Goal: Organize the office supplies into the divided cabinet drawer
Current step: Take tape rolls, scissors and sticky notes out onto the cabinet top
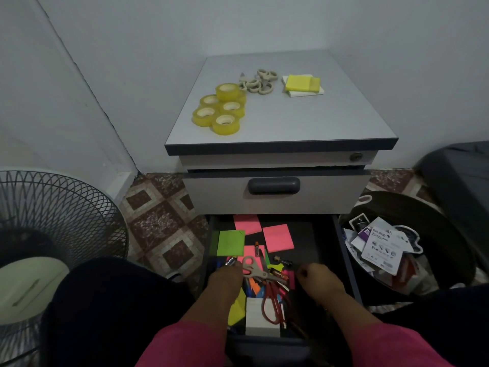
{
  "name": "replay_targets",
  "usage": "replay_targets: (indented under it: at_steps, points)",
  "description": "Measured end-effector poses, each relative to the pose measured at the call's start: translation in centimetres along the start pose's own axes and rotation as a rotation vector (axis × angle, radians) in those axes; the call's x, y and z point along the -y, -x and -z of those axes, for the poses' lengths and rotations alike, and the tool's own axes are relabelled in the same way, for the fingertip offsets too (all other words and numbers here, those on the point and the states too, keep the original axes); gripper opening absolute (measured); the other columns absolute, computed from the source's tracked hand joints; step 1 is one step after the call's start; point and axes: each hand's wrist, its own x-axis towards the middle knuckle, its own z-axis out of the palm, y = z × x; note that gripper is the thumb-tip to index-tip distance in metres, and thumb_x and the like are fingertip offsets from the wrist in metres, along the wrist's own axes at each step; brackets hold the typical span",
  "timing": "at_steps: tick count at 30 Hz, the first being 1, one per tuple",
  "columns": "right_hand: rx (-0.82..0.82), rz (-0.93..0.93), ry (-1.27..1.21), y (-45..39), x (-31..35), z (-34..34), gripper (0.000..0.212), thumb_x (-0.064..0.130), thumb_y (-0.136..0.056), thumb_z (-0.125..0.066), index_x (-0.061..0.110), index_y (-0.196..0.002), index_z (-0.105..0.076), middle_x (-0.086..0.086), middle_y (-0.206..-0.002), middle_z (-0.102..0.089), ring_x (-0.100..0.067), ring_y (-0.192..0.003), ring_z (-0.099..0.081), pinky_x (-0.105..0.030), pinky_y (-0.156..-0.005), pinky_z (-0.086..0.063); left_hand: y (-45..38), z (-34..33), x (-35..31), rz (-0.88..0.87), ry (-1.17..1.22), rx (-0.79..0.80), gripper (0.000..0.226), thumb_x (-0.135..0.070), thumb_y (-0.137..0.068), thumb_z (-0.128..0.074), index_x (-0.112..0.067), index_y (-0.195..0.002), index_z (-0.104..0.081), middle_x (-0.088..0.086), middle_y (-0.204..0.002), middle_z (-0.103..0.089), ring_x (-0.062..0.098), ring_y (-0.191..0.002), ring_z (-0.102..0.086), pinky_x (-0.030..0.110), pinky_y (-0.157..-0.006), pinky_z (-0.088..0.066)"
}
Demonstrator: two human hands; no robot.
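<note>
The bottom cabinet drawer (341, 250) is pulled out and holds a jumble of supplies. Pink sticky notes (277, 237), a green pad (230, 243), grey-handled scissors (253, 268), red-handled scissors (272, 303), batteries (283, 261), a white note block (262, 317) and coloured pens lie in it. My left hand (225, 278) reaches down among the pens at the drawer's left, beside the grey scissors; its fingertips are hidden. My right hand (316, 276) hovers over the drawer's dark right part with its fingers curled, and I see nothing in it.
On the cabinet top (304, 120) sit several yellow tape rolls (221, 109), a heap of beige scissors (258, 82) and a yellow pad on white paper (303, 84). A fan (50, 223) stands at the left. A black bin of packaging (391, 247) is at the right.
</note>
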Motion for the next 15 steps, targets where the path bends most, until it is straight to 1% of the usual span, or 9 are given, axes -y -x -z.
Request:
replay_targets:
  at_steps: [1,2,4,5,6,9,12,13,15]
  points:
    - [-0.006,0.002,0.000,0.0,0.0,0.0,0.022,0.025,-0.094,-0.046,0.021,-0.101,-0.066,-0.004,-0.102,-0.068,-0.023,-0.092,-0.065,-0.027,-0.073,-0.050,-0.3,0.1,0.2,0.014,0.045,0.027,0.071,-0.007,-0.090,-0.061,0.000,-0.148,-0.021,0.017,-0.141,-0.046,0.029,-0.121,-0.053,0.030,-0.089,-0.048]
    - [-0.012,0.005,0.000,0.0,0.0,0.1,0.022,0.025,-0.094,-0.046,0.020,-0.101,-0.066,-0.004,-0.101,-0.068,-0.023,-0.091,-0.065,-0.027,-0.073,-0.050,-0.4,0.6,0.4,0.005,0.021,0.032,0.071,-0.007,-0.088,-0.064,-0.001,-0.146,-0.024,0.016,-0.139,-0.046,0.028,-0.122,-0.052,0.033,-0.093,-0.046]
    - [-0.020,0.012,-0.014,-0.2,0.0,0.2,0.022,0.023,-0.095,-0.045,0.018,-0.102,-0.066,-0.004,-0.100,-0.067,-0.021,-0.089,-0.065,-0.027,-0.071,-0.049,-0.9,1.5,0.7,0.036,0.010,-0.027,0.047,-0.008,-0.090,-0.061,-0.001,-0.134,-0.044,0.014,-0.134,-0.052,0.026,-0.120,-0.053,0.032,-0.094,-0.044]
    - [-0.028,0.015,-0.024,-0.4,0.0,0.3,0.022,0.023,-0.095,-0.045,0.018,-0.103,-0.065,-0.004,-0.100,-0.067,-0.021,-0.088,-0.065,-0.027,-0.070,-0.049,-1.0,2.0,0.7,0.050,0.000,-0.089,0.035,-0.008,-0.093,-0.055,-0.001,-0.127,-0.050,0.014,-0.131,-0.055,0.026,-0.120,-0.054,0.031,-0.095,-0.043]
    - [-0.042,0.019,-0.031,-0.7,0.0,0.3,0.022,0.023,-0.095,-0.046,0.019,-0.104,-0.066,-0.005,-0.102,-0.067,-0.021,-0.090,-0.065,-0.028,-0.072,-0.049,-1.2,2.4,0.6,0.062,-0.002,-0.173,0.030,-0.007,-0.095,-0.049,-0.001,-0.124,-0.052,0.014,-0.130,-0.055,0.026,-0.120,-0.054,0.030,-0.096,-0.043]
    - [-0.105,0.044,-0.038,-1.9,0.2,0.5,0.025,0.021,-0.092,-0.048,0.022,-0.110,-0.066,-0.007,-0.111,-0.064,-0.024,-0.100,-0.062,-0.030,-0.082,-0.050,-2.3,3.0,0.3,0.080,-0.008,-0.332,0.033,-0.005,-0.095,-0.042,-0.002,-0.127,-0.044,0.015,-0.130,-0.052,0.026,-0.118,-0.054,0.029,-0.092,-0.045]
    - [-0.115,0.096,-0.091,-3.2,0.7,0.5,0.035,0.017,-0.092,-0.050,0.025,-0.124,-0.061,-0.007,-0.123,-0.056,-0.024,-0.111,-0.056,-0.034,-0.094,-0.048,-3.6,2.9,0.2,0.051,0.036,-0.311,0.036,-0.006,-0.095,-0.040,-0.001,-0.131,-0.040,0.017,-0.135,-0.045,0.027,-0.122,-0.048,0.030,-0.093,-0.042]
    - [-0.094,0.124,-0.099,-3.6,0.9,0.5,0.040,0.015,-0.092,-0.049,0.027,-0.129,-0.057,-0.006,-0.128,-0.052,-0.023,-0.116,-0.052,-0.036,-0.098,-0.046,-4.1,2.6,0.3,0.034,0.064,-0.291,0.041,-0.007,-0.096,-0.040,0.000,-0.136,-0.037,0.018,-0.142,-0.039,0.028,-0.128,-0.041,0.030,-0.098,-0.039]
    - [-0.025,0.202,-0.047,-4.2,1.2,0.4,0.050,0.011,-0.092,-0.049,0.032,-0.138,-0.047,-0.002,-0.144,-0.041,-0.022,-0.128,-0.042,-0.037,-0.106,-0.040,-4.6,2.4,0.4,-0.002,0.147,-0.236,0.058,-0.008,-0.097,-0.042,-0.007,-0.150,-0.019,0.020,-0.156,-0.016,0.032,-0.144,-0.018,0.033,-0.112,-0.024]
